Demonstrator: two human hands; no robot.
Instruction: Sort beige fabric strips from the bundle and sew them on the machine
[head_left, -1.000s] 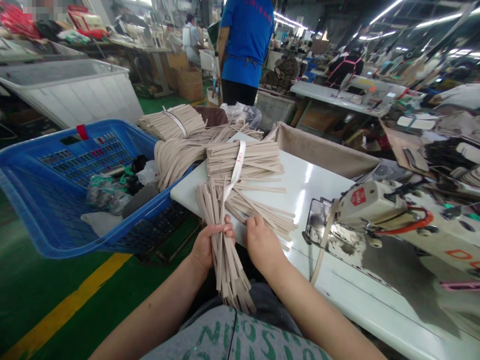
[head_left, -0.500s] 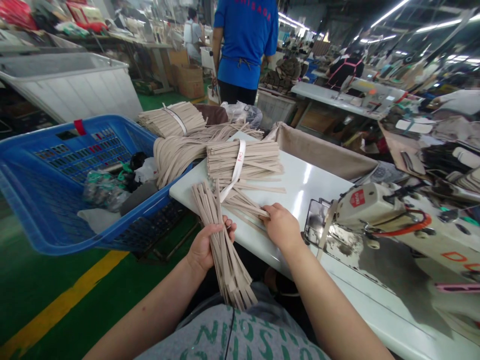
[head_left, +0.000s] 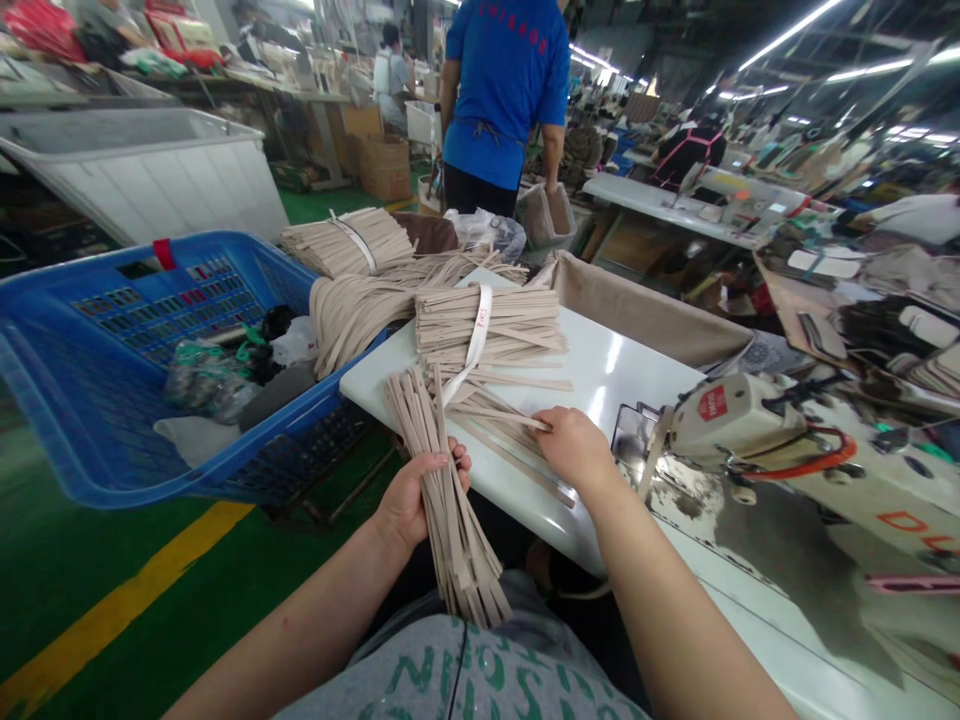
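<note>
My left hand (head_left: 420, 490) is closed around a loose bundle of beige fabric strips (head_left: 457, 545), which slants down toward my lap. Over the sewing table (head_left: 630, 350), my right hand (head_left: 574, 445) pinches the end of a beige strip (head_left: 517, 420) between thumb and fingers. More loose strips lie on the tabletop under and beside it. Behind them rests a thick stack of strips (head_left: 510, 318), wrapped by a white band (head_left: 478, 335) with red writing. The band's tail hangs down between the stack and the bundle in my left hand.
A sewing machine (head_left: 780, 430) stands on the right of the table. To the left is a blue basket (head_left: 97, 470) holding bags, with more strips (head_left: 345, 310) draped over its edge. A person in a blue shirt (head_left: 506, 90) stands beyond, near a cloth-lined bin (head_left: 645, 310).
My right hand has shifted slightly right, now pinching fewer strips; others lie on the table below it. The person in blue now reaches down to a grey container.
</note>
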